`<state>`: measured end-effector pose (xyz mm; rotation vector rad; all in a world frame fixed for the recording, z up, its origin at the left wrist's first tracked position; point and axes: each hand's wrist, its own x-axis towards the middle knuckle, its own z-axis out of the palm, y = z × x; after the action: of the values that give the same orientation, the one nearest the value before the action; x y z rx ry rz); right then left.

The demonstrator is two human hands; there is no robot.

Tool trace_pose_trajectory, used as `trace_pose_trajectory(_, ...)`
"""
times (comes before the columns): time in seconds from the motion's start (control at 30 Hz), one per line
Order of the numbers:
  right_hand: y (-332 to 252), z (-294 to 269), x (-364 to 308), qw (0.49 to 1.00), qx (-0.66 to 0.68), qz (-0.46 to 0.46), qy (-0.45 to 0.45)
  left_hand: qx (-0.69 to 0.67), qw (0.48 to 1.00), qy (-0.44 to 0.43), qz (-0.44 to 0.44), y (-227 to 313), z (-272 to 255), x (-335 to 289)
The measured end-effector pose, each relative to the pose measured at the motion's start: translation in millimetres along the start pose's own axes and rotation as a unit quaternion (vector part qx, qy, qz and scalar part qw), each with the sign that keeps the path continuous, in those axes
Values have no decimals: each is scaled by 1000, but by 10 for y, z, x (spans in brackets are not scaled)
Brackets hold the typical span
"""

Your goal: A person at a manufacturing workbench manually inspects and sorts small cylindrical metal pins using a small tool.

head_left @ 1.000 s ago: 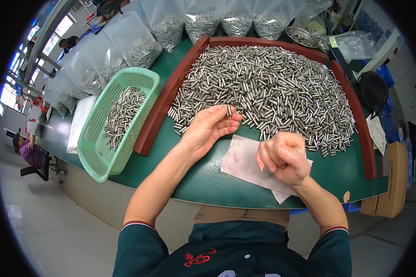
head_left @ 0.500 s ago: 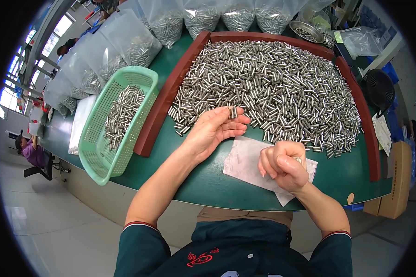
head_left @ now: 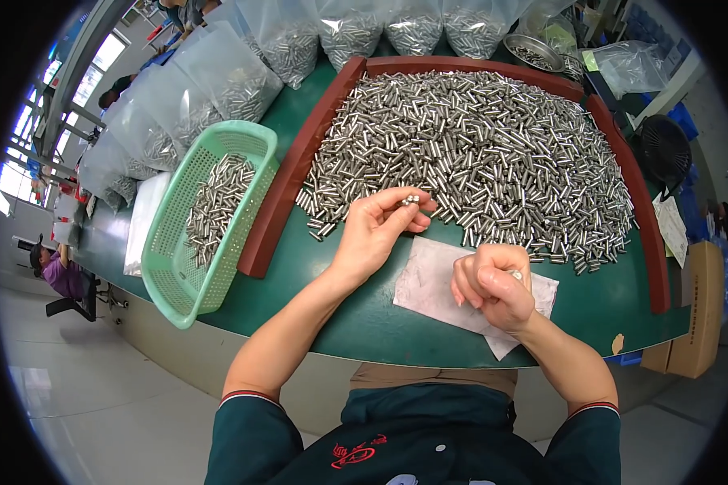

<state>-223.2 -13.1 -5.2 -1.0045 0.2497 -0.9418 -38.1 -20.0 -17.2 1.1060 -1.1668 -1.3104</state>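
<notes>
My left hand (head_left: 370,233) pinches several small metal pins (head_left: 411,200) between thumb and fingers, their round ends turned up. It is at the near edge of a wide heap of the same shiny cylindrical pins (head_left: 469,145). My right hand (head_left: 497,287) is closed in a fist above a stained pale cloth (head_left: 425,279) on the green table (head_left: 356,319). A small pale bit shows by its thumb, but what the fist holds is hidden. Left of the heap, a light green perforated basket (head_left: 155,275) contains more pins.
A red-brown raised border (head_left: 277,210) surrounds the heap on three sides. Clear plastic bags filled with pins (head_left: 352,32) line the back and left. A metal bowl (head_left: 534,55) and a black fan (head_left: 663,153) are at right. One person (head_left: 61,271) sits far left.
My left hand has turned the pins from side-on to end-up, its thumb now across them. The right fist stays nearly in place.
</notes>
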Motion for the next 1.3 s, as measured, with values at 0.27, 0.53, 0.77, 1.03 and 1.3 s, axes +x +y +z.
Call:
trace_pose_trajectory(0.27,-13,-2,-1,1000,-9,-3,0,60,997,8,50,11,19,-1)
trace_pose_trajectory(0.53,-14,0,-4,1000,-8,6,2,56,998,3,36,6,0,4)
trace_pose_trajectory(0.77,-14,-13,3,1000,-8,10,1,-61,996,-25,-63,91,0,-7)
trace_pose_trajectory(1.03,-6,-22,7,1000,-4,14,1,-147,980,-46,-126,110,-39,-10)
trace_pose_trajectory(1.3,7,-29,11,1000,2,10,2,-339,914,-111,-191,79,-88,0)
